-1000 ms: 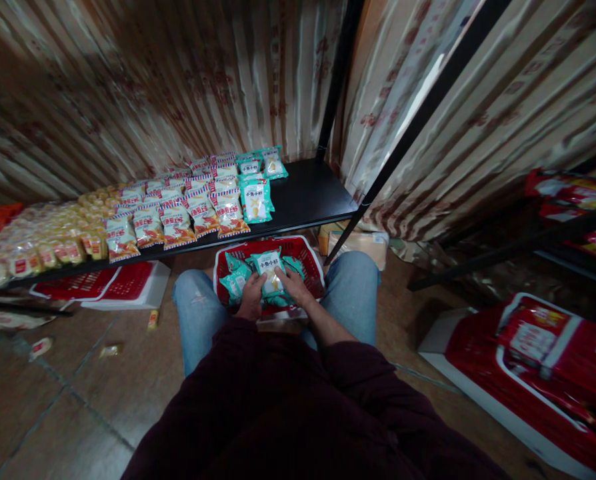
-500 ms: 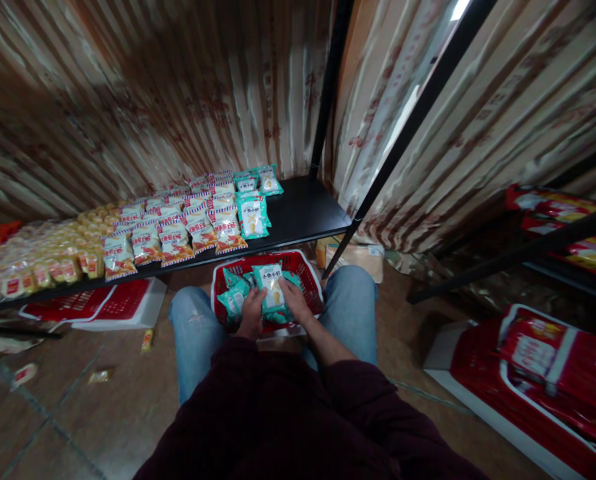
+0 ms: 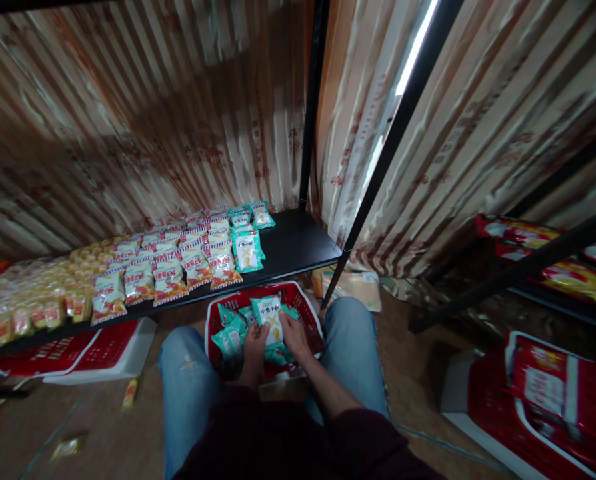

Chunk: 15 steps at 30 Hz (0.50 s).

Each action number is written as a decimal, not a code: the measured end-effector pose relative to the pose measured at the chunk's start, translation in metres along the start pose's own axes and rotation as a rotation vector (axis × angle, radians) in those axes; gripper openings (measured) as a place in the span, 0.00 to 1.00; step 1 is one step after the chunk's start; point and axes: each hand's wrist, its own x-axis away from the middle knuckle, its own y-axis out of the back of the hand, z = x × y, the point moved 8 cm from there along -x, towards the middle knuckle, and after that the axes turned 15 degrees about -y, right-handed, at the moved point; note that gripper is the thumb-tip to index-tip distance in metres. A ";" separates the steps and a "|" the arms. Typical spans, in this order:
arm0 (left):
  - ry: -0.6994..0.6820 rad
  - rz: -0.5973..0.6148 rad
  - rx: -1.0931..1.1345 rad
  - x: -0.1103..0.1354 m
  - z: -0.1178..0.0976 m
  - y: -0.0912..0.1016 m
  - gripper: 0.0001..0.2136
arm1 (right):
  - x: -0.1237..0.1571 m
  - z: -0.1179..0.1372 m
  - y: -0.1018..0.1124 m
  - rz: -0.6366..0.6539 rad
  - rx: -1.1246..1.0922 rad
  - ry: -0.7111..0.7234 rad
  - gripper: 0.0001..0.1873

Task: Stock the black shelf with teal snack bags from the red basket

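Observation:
Between my knees stands a red shopping basket with a pale rim, holding several teal snack bags. Over it, both hands grip one teal and white snack bag by its sides, its printed front facing up. My left hand is closed on the bag's left edge with the thumb on top. My right hand is closed on its right edge. Just ahead, on a low black shelf, more teal bags lie stacked beside rows of white and orange snack bags.
Small yellow-wrapped packs fill the shelf's left part. A black post rises at its right corner, near a cardboard box. Another red basket with red packages stands at right. Small wrapped pieces lie on the floor.
The view has tilted up a little, so shelf, basket and hands sit lower in the picture. Both hands still hold the same snack bag over the basket.

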 end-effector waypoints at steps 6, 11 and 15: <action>0.016 -0.034 -0.019 -0.003 0.003 0.004 0.20 | 0.000 0.002 0.000 0.001 -0.049 0.009 0.30; -0.020 -0.034 -0.028 -0.006 -0.001 -0.004 0.22 | -0.003 0.000 0.006 -0.059 -0.049 -0.018 0.31; -0.039 -0.019 -0.015 -0.007 -0.010 -0.011 0.21 | -0.003 0.003 0.007 -0.051 -0.061 -0.003 0.30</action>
